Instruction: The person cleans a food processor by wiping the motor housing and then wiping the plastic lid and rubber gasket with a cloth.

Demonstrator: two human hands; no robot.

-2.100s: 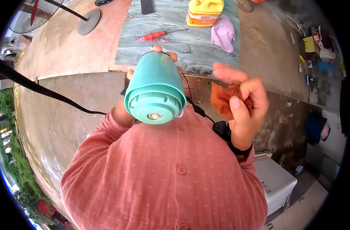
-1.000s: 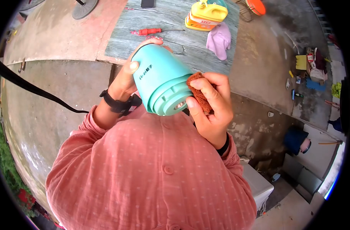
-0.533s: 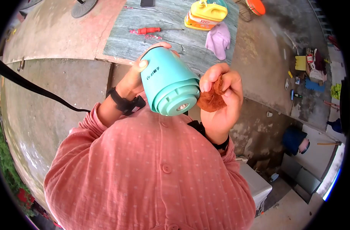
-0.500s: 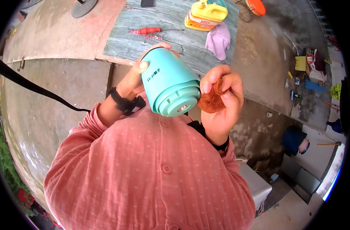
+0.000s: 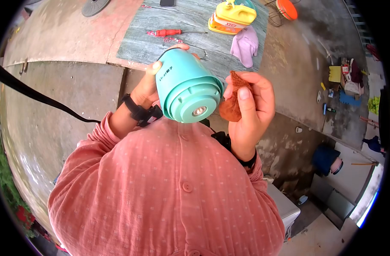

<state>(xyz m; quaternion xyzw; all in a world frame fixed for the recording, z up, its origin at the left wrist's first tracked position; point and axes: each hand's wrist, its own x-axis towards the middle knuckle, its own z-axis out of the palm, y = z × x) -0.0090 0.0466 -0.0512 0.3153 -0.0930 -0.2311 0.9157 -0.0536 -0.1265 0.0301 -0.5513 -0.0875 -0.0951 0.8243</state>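
A turquoise appliance body point(image 5: 184, 79) with dark lettering is tilted in front of my chest, its round ridged end with a metal centre facing me. My left hand point(image 5: 148, 85) is wrapped round its far left side; some fingertips show over its top edge. My right hand point(image 5: 257, 102) pinches a crumpled reddish-brown cloth point(image 5: 231, 109) between thumb and fingers, just right of the ridged end. Whether the cloth touches the appliance I cannot tell.
Ahead is a grey marbled table point(image 5: 135, 42) bearing a red-handled screwdriver point(image 5: 168, 32), a yellow jug point(image 5: 233, 18), a lilac cloth point(image 5: 245, 46) and a dark phone point(image 5: 167, 2). A black strap point(image 5: 41, 99) crosses the left side. A white cabinet point(image 5: 280, 205) stands at lower right.
The cloth has moved from the appliance's right rim to slightly away from it, and my right thumb now lies over it. The appliance has turned so that its ridged end faces me more.
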